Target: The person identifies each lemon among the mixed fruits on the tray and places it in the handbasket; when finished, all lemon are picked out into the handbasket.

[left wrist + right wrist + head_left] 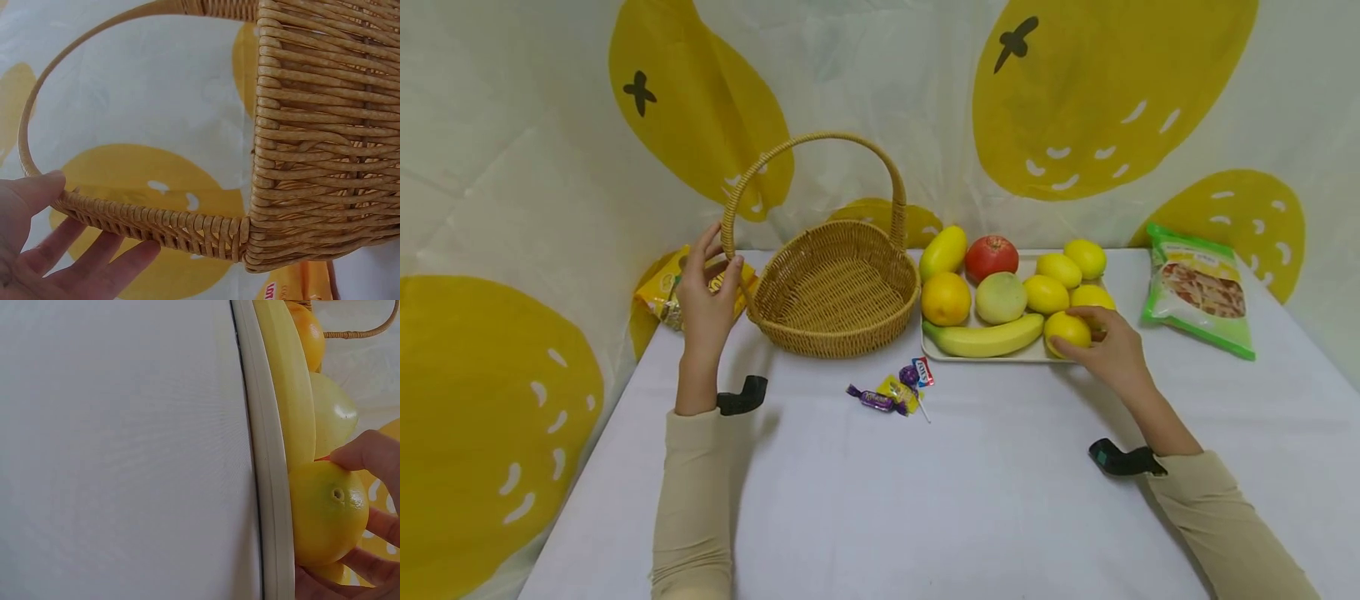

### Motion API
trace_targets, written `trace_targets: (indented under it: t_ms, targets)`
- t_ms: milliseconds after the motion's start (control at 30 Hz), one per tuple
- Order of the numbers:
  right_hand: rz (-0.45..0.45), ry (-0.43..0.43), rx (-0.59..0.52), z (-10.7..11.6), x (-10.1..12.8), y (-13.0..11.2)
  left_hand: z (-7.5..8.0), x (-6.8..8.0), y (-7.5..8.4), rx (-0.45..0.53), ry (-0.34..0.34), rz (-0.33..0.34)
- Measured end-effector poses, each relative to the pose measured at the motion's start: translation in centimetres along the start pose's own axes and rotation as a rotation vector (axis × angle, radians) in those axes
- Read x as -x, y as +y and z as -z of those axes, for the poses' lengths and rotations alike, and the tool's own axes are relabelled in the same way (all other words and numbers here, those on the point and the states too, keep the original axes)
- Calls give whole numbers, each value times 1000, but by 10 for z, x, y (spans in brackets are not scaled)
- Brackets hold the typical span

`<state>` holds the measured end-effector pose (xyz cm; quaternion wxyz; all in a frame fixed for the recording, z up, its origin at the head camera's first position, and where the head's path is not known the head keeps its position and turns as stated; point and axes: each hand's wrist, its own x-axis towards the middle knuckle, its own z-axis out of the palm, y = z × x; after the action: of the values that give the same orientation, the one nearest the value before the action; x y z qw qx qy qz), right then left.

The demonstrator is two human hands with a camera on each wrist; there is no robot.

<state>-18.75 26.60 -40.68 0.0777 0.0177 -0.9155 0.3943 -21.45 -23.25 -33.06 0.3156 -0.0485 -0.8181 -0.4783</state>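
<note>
In the head view my left hand (703,304) holds the arched handle of a wicker basket (835,337) on its left side. The left wrist view has the thumb (40,189) over the handle and the other fingers beneath it. My right hand (1111,348) grips a round yellow lemon (1067,333) at the front right corner of a cream tray (992,359). From the right wrist, thumb and fingers wrap that lemon (328,515) beside the banana (284,381). Other lemons (1047,294), an orange (946,298), a mango (943,252), a pale green fruit (1001,298) and a red fruit (992,259) share the tray.
Wrapped candies (876,401) and a lollipop (911,377) lie in front of the basket. A yellow snack bag (668,287) sits behind my left hand, a green-edged food bag (1198,287) at the back right. A fruit-printed cloth (865,75) hangs behind the table.
</note>
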Motion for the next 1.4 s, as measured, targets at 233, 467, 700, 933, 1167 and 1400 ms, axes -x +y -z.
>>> trace_targets:
  t_ms: [233, 467, 700, 933, 1167, 1400]
  targets:
    - [-33, 11, -33, 6, 2, -4, 1, 0, 3, -20, -8, 14]
    - [3, 35, -63, 13, 5, -24, 3, 0, 2, -45, -6, 19]
    - [124, 37, -61, 9, 2, -58, 4, -1, 0, -14, -28, 29]
    - [274, -12, -121, -7, -6, -92, 3, -2, 2, -15, -55, 56]
    - [371, -68, -229, -39, -22, -121, 3, -2, 2, -5, -53, 46]
    - [481, -89, -406, -87, -39, -144, 1, -1, 2, 8, -52, 24]
